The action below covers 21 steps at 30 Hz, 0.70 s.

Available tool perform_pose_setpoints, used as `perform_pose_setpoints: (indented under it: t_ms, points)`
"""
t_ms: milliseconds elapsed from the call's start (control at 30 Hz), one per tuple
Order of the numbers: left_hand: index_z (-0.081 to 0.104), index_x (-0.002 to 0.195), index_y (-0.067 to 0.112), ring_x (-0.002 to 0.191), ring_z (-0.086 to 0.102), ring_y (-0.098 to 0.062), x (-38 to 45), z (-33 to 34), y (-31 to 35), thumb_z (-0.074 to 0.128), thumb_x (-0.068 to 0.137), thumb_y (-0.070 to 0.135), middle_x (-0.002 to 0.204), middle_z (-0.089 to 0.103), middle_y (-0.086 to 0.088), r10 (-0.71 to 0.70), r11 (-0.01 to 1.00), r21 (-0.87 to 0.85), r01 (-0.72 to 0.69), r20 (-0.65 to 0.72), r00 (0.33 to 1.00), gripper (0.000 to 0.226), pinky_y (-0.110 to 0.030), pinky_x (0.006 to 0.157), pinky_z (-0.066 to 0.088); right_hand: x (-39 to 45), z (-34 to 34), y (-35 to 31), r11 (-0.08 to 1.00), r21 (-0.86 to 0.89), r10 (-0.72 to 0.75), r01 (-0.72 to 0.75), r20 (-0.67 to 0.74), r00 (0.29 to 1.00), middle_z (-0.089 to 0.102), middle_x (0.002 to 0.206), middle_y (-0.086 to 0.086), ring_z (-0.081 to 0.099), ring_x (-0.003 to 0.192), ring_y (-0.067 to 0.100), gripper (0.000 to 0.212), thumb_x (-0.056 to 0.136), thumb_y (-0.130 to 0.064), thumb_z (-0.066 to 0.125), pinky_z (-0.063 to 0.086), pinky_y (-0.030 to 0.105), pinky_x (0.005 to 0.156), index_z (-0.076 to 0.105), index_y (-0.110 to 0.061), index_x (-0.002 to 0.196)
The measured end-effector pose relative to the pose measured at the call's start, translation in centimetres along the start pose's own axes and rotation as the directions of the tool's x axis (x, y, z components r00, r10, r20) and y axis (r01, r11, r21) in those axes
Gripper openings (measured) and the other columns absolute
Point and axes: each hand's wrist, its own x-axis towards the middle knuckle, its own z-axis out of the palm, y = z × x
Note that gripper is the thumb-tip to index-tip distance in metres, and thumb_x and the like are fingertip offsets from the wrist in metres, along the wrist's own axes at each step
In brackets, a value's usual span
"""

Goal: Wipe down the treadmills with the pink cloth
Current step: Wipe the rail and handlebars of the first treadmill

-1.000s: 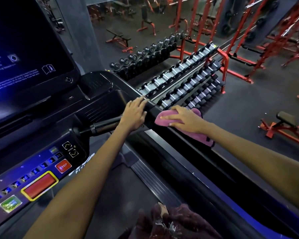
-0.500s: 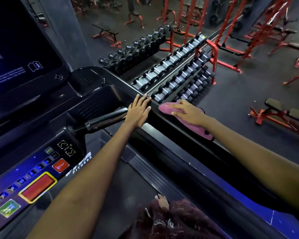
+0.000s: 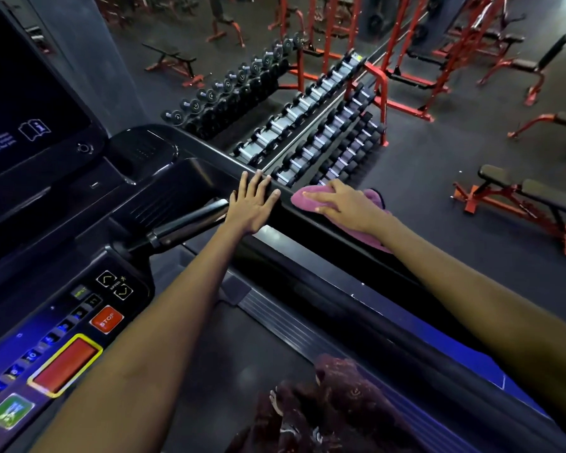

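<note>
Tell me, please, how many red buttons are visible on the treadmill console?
2: a small STOP button near the arrow keys, and a large yellow-rimmed red button below it, nearer the person. Others may lie beyond the frame.

Right hand (image 3: 347, 206) and cloth (image 3: 370, 220) slightly farther from left hand (image 3: 252, 204) along the rail (image 3: 307, 230), thumb now spread

Pink cloth (image 3: 370, 220) draped over treadmill handrail (image 3: 307, 230)
</note>
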Motion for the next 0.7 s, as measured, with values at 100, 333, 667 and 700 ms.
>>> perform_pose_setpoints:
  t_ms: [100, 333, 667, 700]
  points:
    - [0.014, 0.150, 0.023, 0.144, -0.016, -0.018, -0.3, 0.0, 0.1, 0.020, 0.100, 0.047, 0.159, -0.003, 0.006, 0.006, 1.000, -0.002, -0.006, 0.009, 1.000, 0.056, -0.052, 0.116, 0.004, -1.7, 0.1, 0.3, 0.982, -0.148, -0.114, 0.118, 0.037, 0.993, 0.040, 0.132, 0.011, 0.045, 0.111, 0.024, 0.041, 0.096, -0.040, 0.044, 0.037, 0.042, 0.097, 0.040, -0.044, 0.136]
    - [0.014, 0.151, 0.020, 0.144, -0.017, -0.025, -0.3, -0.5, 0.4, 0.025, 0.101, 0.037, 0.159, -0.005, 0.000, 0.033, 0.996, 0.081, -0.039, 0.068, 0.997, 0.054, -0.059, 0.114, 0.008, -2.0, -0.4, 1.2, 0.997, 0.058, 0.054, -0.056, 0.030, 0.998, 0.040, 0.101, 0.004, 0.051, 0.096, 0.025, 0.043, 0.097, -0.032, 0.045, 0.041, 0.035, 0.090, 0.040, -0.033, 0.140]
    - [0.021, 0.148, 0.011, 0.146, -0.007, -0.024, -0.8, 1.8, 4.7, 0.030, 0.099, 0.047, 0.159, 0.000, -0.008, 0.055, 0.979, 0.198, -0.049, -0.022, 0.998, 0.061, -0.042, 0.116, -0.006, -4.5, -0.4, 3.7, 0.985, 0.173, -0.028, 0.011, 0.094, 0.995, 0.044, 0.114, 0.008, 0.050, 0.098, 0.020, 0.042, 0.095, -0.031, 0.049, 0.041, 0.037, 0.096, 0.042, -0.037, 0.137]
    - [0.025, 0.147, 0.014, 0.146, -0.006, -0.023, -1.1, 2.5, 5.5, 0.029, 0.100, 0.042, 0.159, 0.004, -0.006, 0.109, 0.977, 0.186, -0.103, -0.027, 0.994, 0.054, -0.042, 0.116, -0.007, -4.3, -0.4, 3.5, 0.986, 0.165, 0.007, -0.021, 0.085, 0.996, 0.043, 0.110, 0.007, 0.050, 0.096, 0.019, 0.043, 0.096, -0.032, 0.048, 0.041, 0.039, 0.095, 0.041, -0.037, 0.137]
